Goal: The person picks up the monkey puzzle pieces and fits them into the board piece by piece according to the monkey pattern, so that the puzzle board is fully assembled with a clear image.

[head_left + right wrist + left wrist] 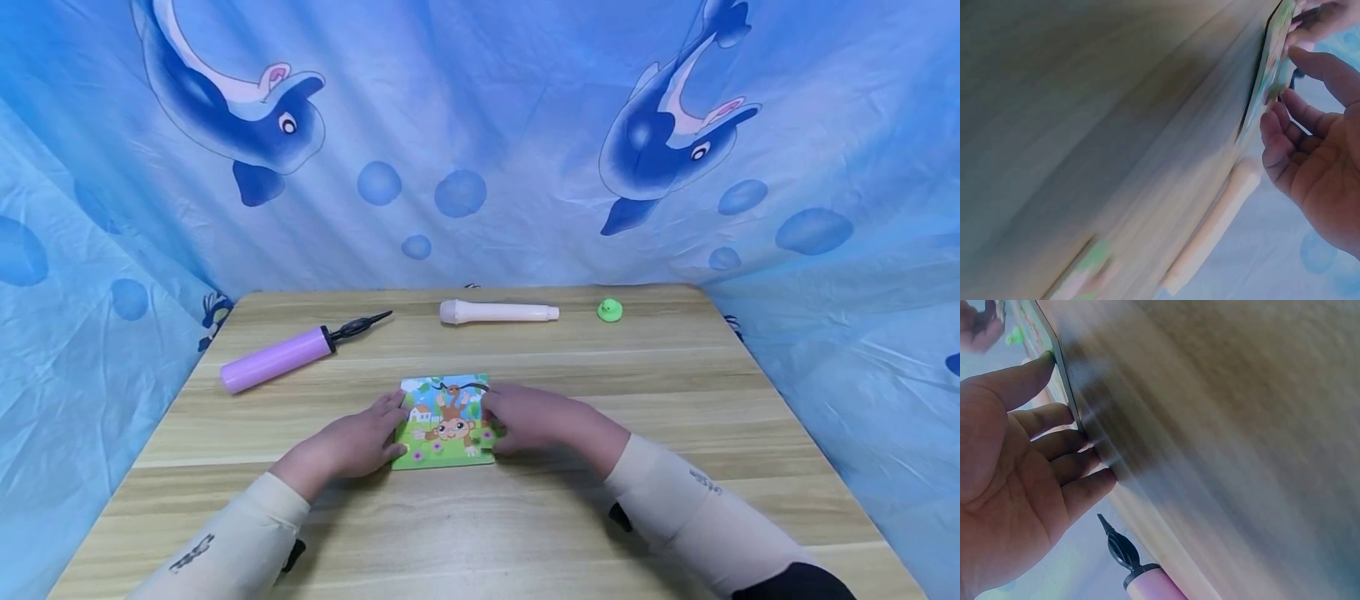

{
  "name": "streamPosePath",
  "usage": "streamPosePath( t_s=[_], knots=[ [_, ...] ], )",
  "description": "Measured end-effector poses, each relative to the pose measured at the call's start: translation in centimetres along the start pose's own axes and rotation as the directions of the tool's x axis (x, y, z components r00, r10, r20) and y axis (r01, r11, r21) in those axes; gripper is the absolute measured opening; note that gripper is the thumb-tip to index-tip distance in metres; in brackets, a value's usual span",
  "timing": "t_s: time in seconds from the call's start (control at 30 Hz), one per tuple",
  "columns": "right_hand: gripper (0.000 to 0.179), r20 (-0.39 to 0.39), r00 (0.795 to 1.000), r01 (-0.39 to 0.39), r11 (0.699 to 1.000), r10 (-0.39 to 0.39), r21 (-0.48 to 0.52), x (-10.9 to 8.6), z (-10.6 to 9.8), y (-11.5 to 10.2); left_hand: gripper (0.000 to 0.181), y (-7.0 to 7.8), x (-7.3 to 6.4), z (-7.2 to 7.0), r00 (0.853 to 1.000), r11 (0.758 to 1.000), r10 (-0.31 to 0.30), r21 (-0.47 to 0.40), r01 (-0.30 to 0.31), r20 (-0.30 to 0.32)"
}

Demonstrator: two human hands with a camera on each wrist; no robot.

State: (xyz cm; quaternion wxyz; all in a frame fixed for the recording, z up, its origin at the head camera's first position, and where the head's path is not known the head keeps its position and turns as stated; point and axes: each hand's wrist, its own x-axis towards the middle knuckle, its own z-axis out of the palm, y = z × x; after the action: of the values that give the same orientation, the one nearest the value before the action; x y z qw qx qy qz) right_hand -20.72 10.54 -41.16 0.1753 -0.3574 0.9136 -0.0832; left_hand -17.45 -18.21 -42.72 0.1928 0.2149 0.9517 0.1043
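Note:
A square jigsaw puzzle [442,454] with a hanging cartoon monkey, a house and flowers lies flat in the middle of the table. My left hand [365,437] rests along its left edge, fingers fairly straight and thumb near the lower corner; the left wrist view shows the fingertips against the thin side. On the right edge, my right hand [528,421] has thumb and index finger about a small green puzzle piece [486,435] with a pink flower. That piece seems slightly raised from the board. In the right wrist view, the other fingers [1279,147] are curled.
Behind the puzzle, a purple hand pump [277,358] with a black nozzle lies at left, a pale toy microphone [506,312] at centre, and a green toy duck [610,310] at right. A blurred green and pink thing [1088,269] shows low in the right wrist view.

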Motion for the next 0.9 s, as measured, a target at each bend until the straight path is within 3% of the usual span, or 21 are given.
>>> streamPosePath(
  t_s=[0.23,0.47,0.77,0.9],
  knots=[
    [0.028,-0.023,0.991,0.131,0.987,-0.134,-0.094,2.8,0.3,-2.6,0.064,-0.1,-0.1,0.1,1.0,1.0,0.016,-0.009,-0.016,0.001],
    [0.025,-0.009,0.982,0.185,0.975,-0.188,-0.122,4.9,1.3,-3.9,0.064,-0.1,-0.1,0.0,1.0,1.0,0.016,0.008,-0.016,-0.003],
    [0.036,-0.019,0.98,0.192,0.97,-0.197,-0.147,5.2,1.6,-4.3,0.063,-0.2,-0.2,-0.1,0.999,0.999,0.031,0.018,-0.031,-0.016],
    [0.039,-0.06,0.971,0.212,0.952,-0.23,-0.219,4.3,1.8,-4.2,0.063,-0.2,-0.2,0.0,1.0,0.999,0.026,0.023,-0.025,-0.015]
  ],
)
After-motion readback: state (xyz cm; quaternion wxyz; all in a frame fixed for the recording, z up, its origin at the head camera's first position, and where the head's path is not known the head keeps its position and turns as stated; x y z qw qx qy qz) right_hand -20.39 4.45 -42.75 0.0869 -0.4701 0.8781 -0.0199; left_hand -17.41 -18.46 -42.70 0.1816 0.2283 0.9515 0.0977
